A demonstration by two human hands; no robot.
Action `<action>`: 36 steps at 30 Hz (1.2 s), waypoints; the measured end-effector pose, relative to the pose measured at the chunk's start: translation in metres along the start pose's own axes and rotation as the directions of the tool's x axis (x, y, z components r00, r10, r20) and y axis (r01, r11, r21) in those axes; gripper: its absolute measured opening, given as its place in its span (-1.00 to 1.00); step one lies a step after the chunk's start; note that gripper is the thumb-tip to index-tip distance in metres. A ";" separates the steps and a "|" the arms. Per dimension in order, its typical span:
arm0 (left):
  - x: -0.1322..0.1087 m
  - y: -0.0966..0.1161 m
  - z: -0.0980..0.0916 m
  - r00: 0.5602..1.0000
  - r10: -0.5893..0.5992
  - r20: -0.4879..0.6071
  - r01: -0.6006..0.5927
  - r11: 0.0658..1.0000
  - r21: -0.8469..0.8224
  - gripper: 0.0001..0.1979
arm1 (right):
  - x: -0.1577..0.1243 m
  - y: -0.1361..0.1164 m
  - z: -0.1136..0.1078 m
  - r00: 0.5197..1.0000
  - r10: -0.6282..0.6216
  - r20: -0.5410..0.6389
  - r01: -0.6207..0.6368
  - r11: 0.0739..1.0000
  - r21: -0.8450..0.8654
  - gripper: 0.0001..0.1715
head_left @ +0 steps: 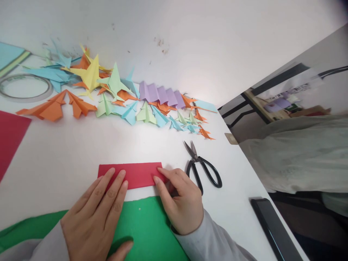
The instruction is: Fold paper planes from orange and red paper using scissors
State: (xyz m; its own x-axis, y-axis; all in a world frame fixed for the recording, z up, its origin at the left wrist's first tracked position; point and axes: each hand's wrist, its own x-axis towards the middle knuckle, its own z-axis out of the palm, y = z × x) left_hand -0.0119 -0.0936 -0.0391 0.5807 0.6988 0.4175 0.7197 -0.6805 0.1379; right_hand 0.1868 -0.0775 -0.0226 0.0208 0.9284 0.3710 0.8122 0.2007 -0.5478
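Observation:
A folded strip of red paper (140,175) lies on the white table in front of me. My left hand (98,210) rests flat over its left part, fingers stretched out and the thumb apart. At the strip's right end, my right hand (182,203) has its index finger and thumb on the paper, with the other fingers curled under and partly hidden. Below both hands spreads a green sheet (146,224), partly covered by them. Black-handled scissors (199,161) lie just beyond my right hand, blades parted and pointing away.
Folded paper planes (92,74) in several colours line the back, with a pleated purple paper (160,94) among them. A tape roll (25,88) and red sheet (11,139) lie left. A phone (274,228) sits by the right edge, near another person's clothing (293,152).

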 end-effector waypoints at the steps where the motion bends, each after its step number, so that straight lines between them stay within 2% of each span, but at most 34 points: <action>1: 0.000 0.000 0.000 1.000 0.002 0.003 -0.002 1.000 0.000 -0.21 | 0.000 0.000 0.000 1.000 -0.003 0.000 0.003 1.000 0.000 -0.77; 11: 0.002 0.001 -0.004 0.999 -0.011 0.040 0.011 1.000 -0.011 -0.25 | 0.000 0.001 -0.001 0.999 -0.035 0.025 0.036 0.999 -0.032 -0.77; 15: 0.003 0.003 -0.005 0.998 -0.025 0.063 0.026 1.000 -0.008 -0.27 | -0.001 0.003 -0.002 0.985 -0.169 0.024 0.171 0.974 -0.152 -0.74; 17: 0.003 0.004 -0.005 0.997 -0.037 0.070 0.038 0.999 0.001 -0.25 | -0.001 0.005 -0.002 0.959 -0.284 0.017 0.280 0.933 -0.224 -0.74; 20: 0.003 0.005 -0.004 0.995 -0.049 0.091 0.049 0.999 0.011 -0.23 | -0.001 0.009 -0.001 0.921 -0.388 0.039 0.383 0.881 -0.278 -0.71; 36: -0.001 0.009 0.001 0.985 -0.103 0.142 0.112 0.992 -0.059 -0.18 | 0.001 0.018 -0.002 0.876 -0.469 0.115 0.479 0.816 -0.323 -0.70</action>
State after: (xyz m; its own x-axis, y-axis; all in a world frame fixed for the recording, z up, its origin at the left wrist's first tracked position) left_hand -0.0055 -0.0998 -0.0390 0.5515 0.7894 0.2696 0.7566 -0.6095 0.2369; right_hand 0.2028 -0.0731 -0.0309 -0.4295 0.7551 0.4953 0.8611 0.5078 -0.0274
